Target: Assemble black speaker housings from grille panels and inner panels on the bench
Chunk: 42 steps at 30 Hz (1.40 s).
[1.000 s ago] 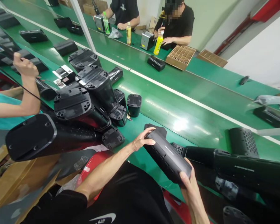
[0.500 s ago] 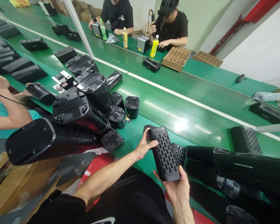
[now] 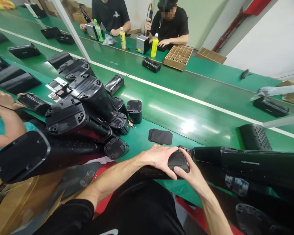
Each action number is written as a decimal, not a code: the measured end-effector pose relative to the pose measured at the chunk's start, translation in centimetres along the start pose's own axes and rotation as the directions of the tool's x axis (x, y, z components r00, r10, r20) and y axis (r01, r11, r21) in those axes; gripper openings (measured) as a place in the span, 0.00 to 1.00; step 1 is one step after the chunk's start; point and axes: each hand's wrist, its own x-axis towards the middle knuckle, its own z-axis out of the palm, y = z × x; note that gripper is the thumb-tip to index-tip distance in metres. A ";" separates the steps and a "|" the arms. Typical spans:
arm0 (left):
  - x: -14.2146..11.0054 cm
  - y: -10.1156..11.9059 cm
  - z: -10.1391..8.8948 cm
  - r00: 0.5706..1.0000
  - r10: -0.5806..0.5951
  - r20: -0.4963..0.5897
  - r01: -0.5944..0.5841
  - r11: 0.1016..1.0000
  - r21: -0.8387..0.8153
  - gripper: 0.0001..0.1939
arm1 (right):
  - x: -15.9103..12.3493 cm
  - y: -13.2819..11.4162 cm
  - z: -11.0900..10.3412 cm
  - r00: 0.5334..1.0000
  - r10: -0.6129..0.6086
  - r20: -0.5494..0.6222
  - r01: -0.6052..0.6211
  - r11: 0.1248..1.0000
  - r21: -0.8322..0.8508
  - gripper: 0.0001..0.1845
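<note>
Closing around one end of the black case [image 3: 177, 162], the left grip [image 3: 159, 158] and right grip [image 3: 191, 171] are holding it between them, half-curled, their tips nearly meeting. The case is lying partly hidden behind the left forearm at the table's [image 3: 139, 143] near edge. A vented unit [image 3: 187, 150] is lying just beside the right grip; dark sheets [image 3: 160, 136] are resting beyond the left. Large housings [image 3: 93, 101] are crowding the near edge leftward. Toward the far edge, a yellow bottle [image 3: 154, 45] is standing near a divided carton [image 3: 173, 66].
</note>
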 end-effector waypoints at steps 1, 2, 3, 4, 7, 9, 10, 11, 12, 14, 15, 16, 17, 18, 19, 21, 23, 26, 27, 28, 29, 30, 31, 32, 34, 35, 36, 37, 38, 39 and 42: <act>-0.6 -0.5 -0.2 0.999 -0.027 0.025 0.028 0.999 -0.033 0.55 | -0.6 0.4 0.5 1.000 -0.001 -0.011 0.001 1.000 0.003 0.51; -1.5 -1.3 -0.6 0.997 -0.068 0.042 0.072 0.994 -0.085 0.57 | -1.4 1.0 0.8 0.999 -0.001 -0.035 0.002 1.000 0.028 0.51; -2.7 -2.3 -1.1 0.991 -0.119 0.062 0.127 0.980 -0.153 0.58 | -2.1 1.8 1.1 0.998 0.004 -0.068 0.000 0.998 0.058 0.50; -4.1 -3.4 -1.6 0.981 -0.178 0.072 0.190 0.955 -0.229 0.58 | -2.9 2.7 1.2 0.994 0.016 -0.106 -0.006 0.996 0.088 0.50; -8.2 -5.9 -1.9 0.944 -0.309 0.119 0.327 0.815 -0.479 0.54 | -4.4 5.2 1.0 0.975 0.086 -0.206 -0.051 0.984 0.171 0.51; -10.0 -6.5 -1.0 0.937 -0.336 0.100 0.328 0.737 -0.591 0.50 | -5.0 6.3 0.6 0.965 0.124 -0.230 -0.076 0.975 0.207 0.51; -10.5 -6.4 -0.4 0.936 -0.344 0.072 0.312 0.722 -0.618 0.48 | -5.3 6.6 0.4 0.964 0.134 -0.230 -0.083 0.972 0.221 0.51; -10.8 -6.1 0.3 0.936 -0.349 0.040 0.295 0.720 -0.628 0.47 | -5.5 6.8 0.3 0.964 0.143 -0.224 -0.089 0.968 0.235 0.51; -10.9 -5.8 0.9 0.935 -0.355 0.013 0.284 0.726 -0.626 0.46 | -5.8 6.8 0.2 0.965 0.153 -0.212 -0.098 0.964 0.247 0.50; -10.8 -5.2 1.6 0.934 -0.358 -0.021 0.274 0.750 -0.603 0.44 | -6.4 6.9 0.3 0.964 0.172 -0.201 -0.116 0.958 0.263 0.49; -10.7 -4.9 1.8 0.934 -0.356 -0.035 0.269 0.764 -0.587 0.42 | -6.7 7.0 0.5 0.962 0.176 -0.209 -0.118 0.958 0.262 0.48; -10.7 -4.8 2.0 0.935 -0.352 -0.047 0.264 0.779 -0.569 0.41 | -6.9 7.1 0.8 0.959 0.173 -0.225 -0.113 0.960 0.258 0.47; -10.6 -4.7 2.1 0.936 -0.348 -0.056 0.261 0.791 -0.553 0.39 | -7.1 7.3 1.1 0.955 0.164 -0.248 -0.100 0.962 0.253 0.46; -10.6 -4.8 2.1 0.936 -0.345 -0.064 0.258 0.800 -0.541 0.38 | -7.3 7.5 1.5 0.950 0.153 -0.273 -0.084 0.965 0.249 0.45; -10.6 -4.9 2.2 0.935 -0.347 -0.073 0.257 0.805 -0.535 0.38 | -7.4 7.8 1.8 0.945 0.145 -0.294 -0.072 0.966 0.246 0.43; -10.5 -5.3 2.2 0.927 -0.368 -0.069 0.278 0.798 -0.534 0.37 | -7.3 8.3 2.3 0.932 0.163 -0.323 -0.081 0.964 0.253 0.41; -10.1 -5.7 2.0 0.917 -0.399 -0.020 0.329 0.782 -0.529 0.37 | -6.8 8.5 2.2 0.917 0.250 -0.312 -0.158 0.944 0.290 0.40; -9.4 -6.4 1.5 0.901 -0.426 0.081 0.399 0.743 -0.537 0.39 | -5.9 8.4 1.3 0.881 0.425 -0.207 -0.335 0.871 0.360 0.41; -9.1 -6.6 1.4 0.899 -0.428 0.096 0.405 0.726 -0.556 0.41 | -5.7 8.3 0.9 0.879 0.445 -0.171 -0.365 0.859 0.360 0.42; -8.8 -6.8 1.5 0.896 -0.433 0.101 0.406 0.704 -0.583 0.42 | -5.5 8.3 0.5 0.887 0.436 -0.152 -0.367 0.865 0.341 0.43; -8.5 -6.9 1.6 0.891 -0.444 0.098 0.405 0.677 -0.615 0.43 | -5.3 8.3 0.1 0.902 0.406 -0.146 -0.349 0.886 0.306 0.44; -8.3 -7.0 1.8 0.883 -0.460 0.093 0.406 0.649 -0.643 0.41 | -5.2 8.5 -0.1 0.919 0.365 -0.150 -0.320 0.911 0.260 0.45; -8.1 -7.2 2.1 0.873 -0.480 0.088 0.410 0.624 -0.665 0.39 | -5.0 8.7 -0.2 0.931 0.327 -0.161 -0.292 0.933 0.209 0.46; -7.9 -7.4 2.5 0.856 -0.511 0.078 0.420 0.600 -0.681 0.36 | -4.9 8.9 -0.2 0.936 0.302 -0.181 -0.274 0.948 0.162 0.47; -7.5 -7.8 2.9 0.806 -0.586 0.087 0.476 0.553 -0.683 0.30 | -4.8 9.4 -0.1 0.926 0.295 -0.234 -0.281 0.955 0.093 0.44; -7.4 -8.0 3.0 0.776 -0.620 0.113 0.520 0.528 -0.671 0.28 | -4.7 9.6 -0.1 0.917 0.307 -0.254 -0.299 0.952 0.069 0.42; -7.2 -8.2 3.0 0.747 -0.648 0.148 0.564 0.501 -0.656 0.27 | -4.7 9.7 -0.2 0.911 0.322 -0.259 -0.320 0.946 0.051 0.40; -7.1 -8.4 2.8 0.725 -0.665 0.179 0.598 0.479 -0.642 0.26 | -4.7 9.8 -0.3 0.910 0.339 -0.238 -0.340 0.940 0.037 0.40; -6.9 -8.6 2.5 0.715 -0.672 0.195 0.614 0.468 -0.636 0.26 | -4.8 9.7 -0.5 0.915 0.352 -0.197 -0.354 0.935 0.027 0.41; -6.8 -8.8 2.2 0.717 -0.672 0.189 0.605 0.464 -0.646 0.26 | -4.9 9.6 -0.8 0.922 0.359 -0.148 -0.360 0.933 0.020 0.42; -6.2 -9.3 1.2 0.715 -0.691 0.106 0.478 0.372 -0.796 0.30 | -4.1 8.7 -1.2 0.938 0.341 -0.056 -0.337 0.939 0.074 0.46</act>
